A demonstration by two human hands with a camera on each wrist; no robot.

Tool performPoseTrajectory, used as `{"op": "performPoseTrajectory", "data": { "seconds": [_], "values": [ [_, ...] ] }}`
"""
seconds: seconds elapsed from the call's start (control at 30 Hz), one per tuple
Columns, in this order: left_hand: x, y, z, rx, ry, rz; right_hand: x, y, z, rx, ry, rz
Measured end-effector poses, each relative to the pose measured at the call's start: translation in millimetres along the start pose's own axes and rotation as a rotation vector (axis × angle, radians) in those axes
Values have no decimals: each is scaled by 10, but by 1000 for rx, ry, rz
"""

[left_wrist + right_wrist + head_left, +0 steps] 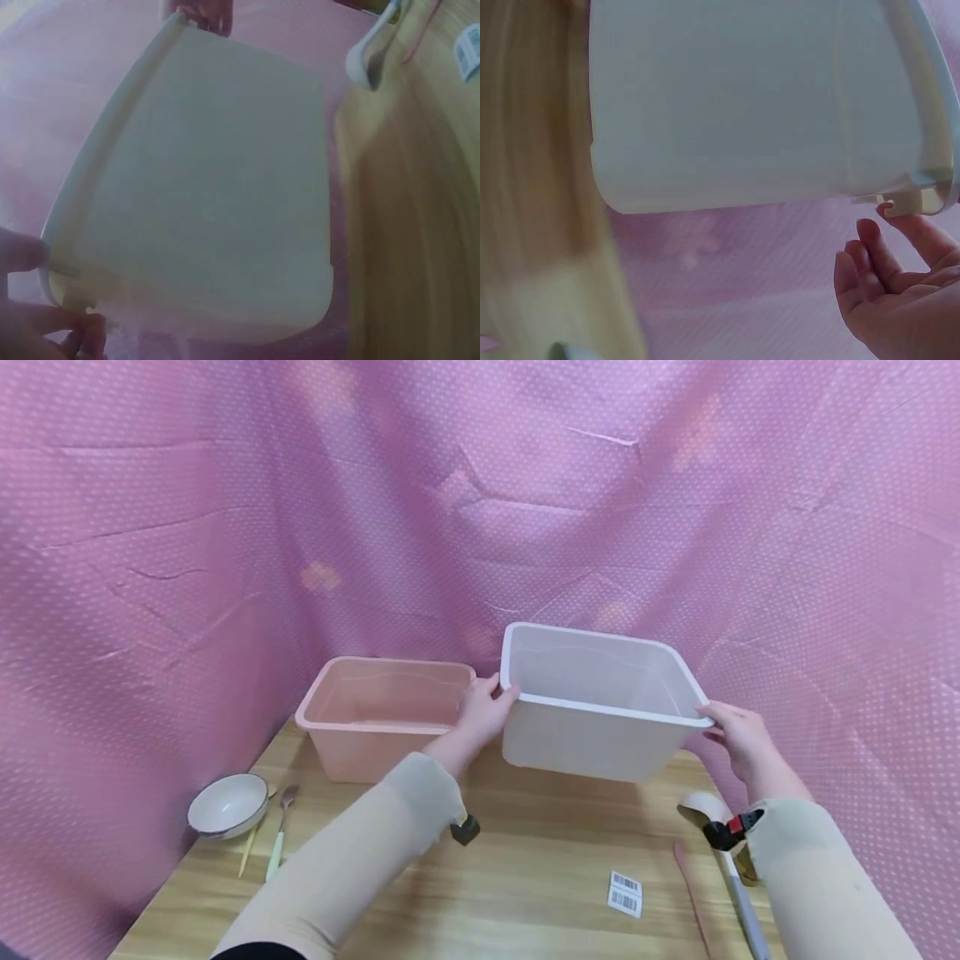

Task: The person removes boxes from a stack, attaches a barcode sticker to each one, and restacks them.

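A white plastic bin [577,743] is tilted over the back right of the wooden table, its mouth facing up and toward me. My left hand [483,714] grips the rim at its left end, thumb over the front corner. At the opposite end my right hand [742,739] holds the right rim corner. In the right wrist view, the right hand's fingers [870,255] spread under the rim, and one fingertip meets it. From the left wrist view, the bin's outer wall [202,180] fills the middle. To the left stands a pink bin [360,752], partly behind my left hand.
On the left lie a white bowl [227,806], a fork with a pale green handle [276,852] and a yellow-handled utensil [247,852]. Near my right forearm are a ladle [738,897], a thin pink stick-like utensil [692,897] and a barcode label [625,895]. Pink dotted cloth [562,552] surrounds the table.
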State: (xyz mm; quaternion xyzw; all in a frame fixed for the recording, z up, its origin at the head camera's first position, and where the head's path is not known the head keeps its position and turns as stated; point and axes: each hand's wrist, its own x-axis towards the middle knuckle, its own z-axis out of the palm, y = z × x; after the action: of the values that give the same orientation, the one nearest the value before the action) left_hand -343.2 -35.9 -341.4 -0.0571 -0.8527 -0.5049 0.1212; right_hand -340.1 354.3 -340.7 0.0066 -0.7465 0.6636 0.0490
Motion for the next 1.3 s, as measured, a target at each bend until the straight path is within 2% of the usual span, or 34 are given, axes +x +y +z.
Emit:
{"op": "performPoseTrajectory", "data": {
  "seconds": [0.2,0.5,0.8,1.0,1.2,1.23,1.3],
  "values": [
    [-79,-264,207,58,-74,-19,-17,415,-25,26,-26,92],
    [-207,-604,427,66,-86,-125,15,867,60,-79,-40,166],
    [-253,-829,574,-51,-110,-133,13,1068,92,-103,-44,197],
    [-269,-937,618,-89,-114,-194,22,1142,136,-68,-23,231],
    [-284,-996,659,-18,-101,-198,-28,1181,182,-152,-7,211],
    [-284,-1001,662,4,-86,-186,-41,1173,202,-176,8,210],
    [-288,-1003,660,15,-36,-157,-85,1149,282,-177,136,198]
  ]
}}
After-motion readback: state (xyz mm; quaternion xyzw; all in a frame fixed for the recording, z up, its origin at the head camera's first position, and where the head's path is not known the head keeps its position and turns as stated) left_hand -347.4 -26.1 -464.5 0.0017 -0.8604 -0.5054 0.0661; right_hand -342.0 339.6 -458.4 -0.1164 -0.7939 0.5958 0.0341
